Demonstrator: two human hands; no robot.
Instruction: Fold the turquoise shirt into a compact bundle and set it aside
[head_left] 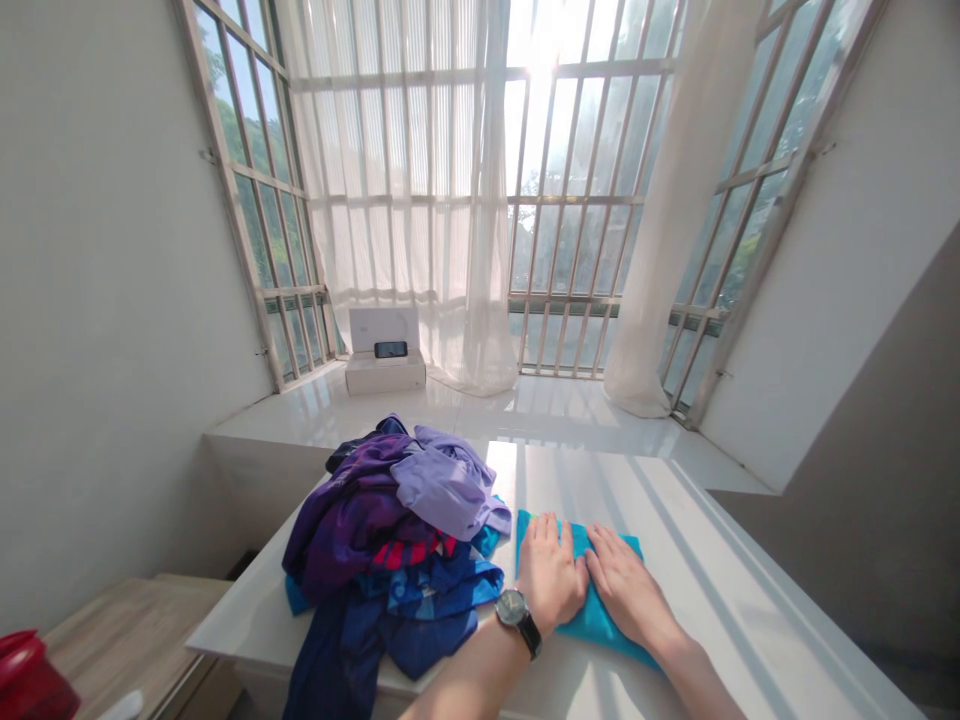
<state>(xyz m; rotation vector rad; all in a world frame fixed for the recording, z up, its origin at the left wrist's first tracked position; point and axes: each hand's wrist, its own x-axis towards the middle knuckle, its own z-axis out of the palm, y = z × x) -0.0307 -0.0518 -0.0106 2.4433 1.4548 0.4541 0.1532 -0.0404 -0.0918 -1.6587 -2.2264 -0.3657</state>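
A folded turquoise garment lies flat on the white table, right of the middle of the head view. Resting flat on its left part is my left hand, fingers stretched out, a dark-strapped watch on the wrist. My right hand lies palm down on the same cloth, fingers extended, its thumb side close to my left thumb. Both hands hide much of the garment. Just left of them is a heap of crumpled clothes in purple, navy and blue, topped by a lavender garment.
Behind the table, a white box with a phone on it stands on the window ledge. Sheer curtains hang before barred windows. At lower left are a wooden surface and a red object.
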